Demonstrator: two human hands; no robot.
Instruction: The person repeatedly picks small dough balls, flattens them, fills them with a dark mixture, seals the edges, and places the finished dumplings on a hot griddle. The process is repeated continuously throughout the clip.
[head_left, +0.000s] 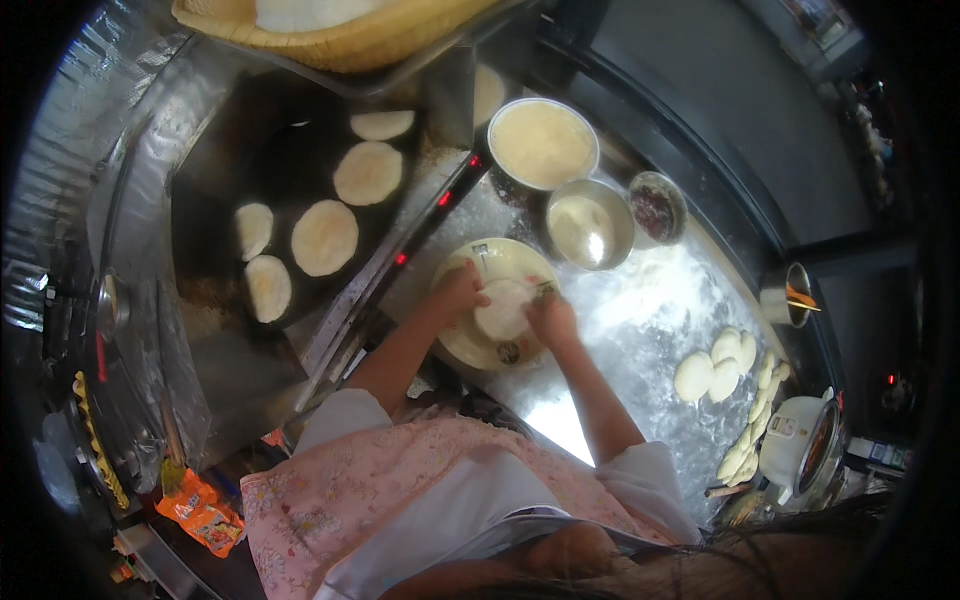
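A round white flatbread of dough (501, 311) lies between my hands, over a wide pale yellow dish (466, 351) with dark printed marks. My left hand (457, 291) has its fingers on the dough's left edge. On the opposite edge, my right hand (553, 316) pinches the dough; its fingertips are partly hidden. Beyond the dish stand a white-rimmed basin of yellowish powder or crumbs (544, 144), a metal bowl with pale contents (581, 225) and a smaller bowl of dark red filling (654, 208).
On the left, a dark griddle (217, 180) carries several flatbreads (324, 238). The floured worktop (630, 322) holds flattened dough rounds (694, 375) and dough pieces (750, 435). A white cooker (795, 442) stands far right. A wicker basket (352, 49) sits at the top.
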